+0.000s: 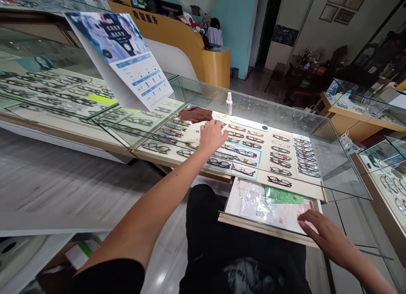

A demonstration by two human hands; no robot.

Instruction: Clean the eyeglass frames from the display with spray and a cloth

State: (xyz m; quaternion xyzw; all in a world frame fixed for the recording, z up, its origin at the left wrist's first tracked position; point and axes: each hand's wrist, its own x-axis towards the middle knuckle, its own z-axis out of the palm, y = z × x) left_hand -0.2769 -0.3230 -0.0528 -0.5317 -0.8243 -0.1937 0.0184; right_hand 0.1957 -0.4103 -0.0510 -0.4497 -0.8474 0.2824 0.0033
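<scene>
My left hand point(213, 135) reaches across the glass top of a display case, with its fingers bent and the thumb apart. Just beyond it a crumpled brown cloth point(195, 114) lies on the glass. Farther back, a small white spray bottle point(229, 103) stands upright. Low on the right, my right hand point(320, 228) is over the right side of a pulled-out drawer point(269, 228). Its fingers are loosely apart, and nothing shows in them. Inside the drawer are clear plastic bags point(258, 203), a green printed packet point(283, 195) and pinkish pieces.
Rows of eyeglasses point(281, 149) lie inside the case under glass. A standing desk calendar point(127, 61) is on the counter at the left. Another glass case point(387, 175) stands at the right. Behind are a wooden reception desk point(217, 67) and a dark doorway.
</scene>
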